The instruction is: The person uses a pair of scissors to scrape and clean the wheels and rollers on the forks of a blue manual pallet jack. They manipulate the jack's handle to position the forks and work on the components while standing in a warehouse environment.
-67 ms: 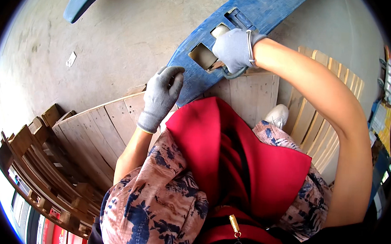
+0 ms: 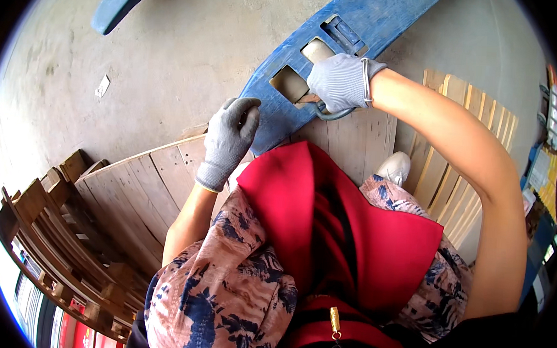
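Right hand shifted rightward, middle opening of blue beam more exposed

Grey knit glove, yellow-edged cuff, dress my left hand | matching grey glove on my right hand | below both: my red apron, pink-and-navy printed clothes, gold-coloured pull-tab | white shoe below the right

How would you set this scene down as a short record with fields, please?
Ahead: long blue piece with rectangular cutouts
Left hand: gloved, fingers curled, near the blue piece; contact unclear
Right hand: gloved, over the blue piece's edge, at a dark curved loop; grip hidden
Lap: red cloth
Left side: stacked wooden pallets
Right side: slatted wooden pallet
Floor: white scrap
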A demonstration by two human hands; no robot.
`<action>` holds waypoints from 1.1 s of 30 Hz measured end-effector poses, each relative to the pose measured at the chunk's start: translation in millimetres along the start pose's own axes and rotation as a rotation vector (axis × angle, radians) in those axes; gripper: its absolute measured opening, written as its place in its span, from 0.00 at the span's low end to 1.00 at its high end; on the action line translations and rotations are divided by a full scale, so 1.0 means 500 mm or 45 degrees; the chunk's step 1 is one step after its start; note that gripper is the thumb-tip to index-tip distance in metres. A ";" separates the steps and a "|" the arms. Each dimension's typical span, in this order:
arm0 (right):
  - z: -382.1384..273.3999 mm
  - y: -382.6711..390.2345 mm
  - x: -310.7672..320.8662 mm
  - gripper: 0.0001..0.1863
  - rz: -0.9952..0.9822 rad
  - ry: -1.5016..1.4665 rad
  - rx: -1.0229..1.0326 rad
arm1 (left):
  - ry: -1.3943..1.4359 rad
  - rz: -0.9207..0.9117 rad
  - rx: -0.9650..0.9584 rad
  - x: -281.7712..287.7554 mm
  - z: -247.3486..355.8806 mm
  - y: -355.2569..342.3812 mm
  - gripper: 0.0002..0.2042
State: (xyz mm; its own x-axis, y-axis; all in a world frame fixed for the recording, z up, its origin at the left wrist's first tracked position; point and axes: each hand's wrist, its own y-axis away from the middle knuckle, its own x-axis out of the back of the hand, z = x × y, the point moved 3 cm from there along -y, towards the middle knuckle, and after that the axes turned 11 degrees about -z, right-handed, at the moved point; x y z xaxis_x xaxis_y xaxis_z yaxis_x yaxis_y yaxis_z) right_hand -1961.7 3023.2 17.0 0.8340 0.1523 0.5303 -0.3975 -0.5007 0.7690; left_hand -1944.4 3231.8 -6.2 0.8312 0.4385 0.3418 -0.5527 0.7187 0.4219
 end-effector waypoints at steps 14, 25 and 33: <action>0.044 0.083 0.039 0.09 -0.147 -0.070 -0.090 | 0.828 -0.165 0.376 0.042 -0.145 -0.085 0.22; -0.071 0.089 0.097 0.07 0.187 0.298 -0.172 | 0.849 -0.766 0.287 -0.049 -0.195 -0.234 0.24; -0.045 0.095 0.085 0.11 0.330 0.210 -0.196 | 0.935 -0.776 0.458 -0.030 -0.142 -0.232 0.25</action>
State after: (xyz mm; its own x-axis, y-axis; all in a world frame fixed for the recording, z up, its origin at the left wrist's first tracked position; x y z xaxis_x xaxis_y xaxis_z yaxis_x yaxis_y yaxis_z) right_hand -1953.8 3025.2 84.2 0.6297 0.1789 0.7559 -0.6515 -0.4085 0.6393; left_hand -1888.4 3180.3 -119.6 0.7420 0.3621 -0.5641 0.0921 0.7785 0.6209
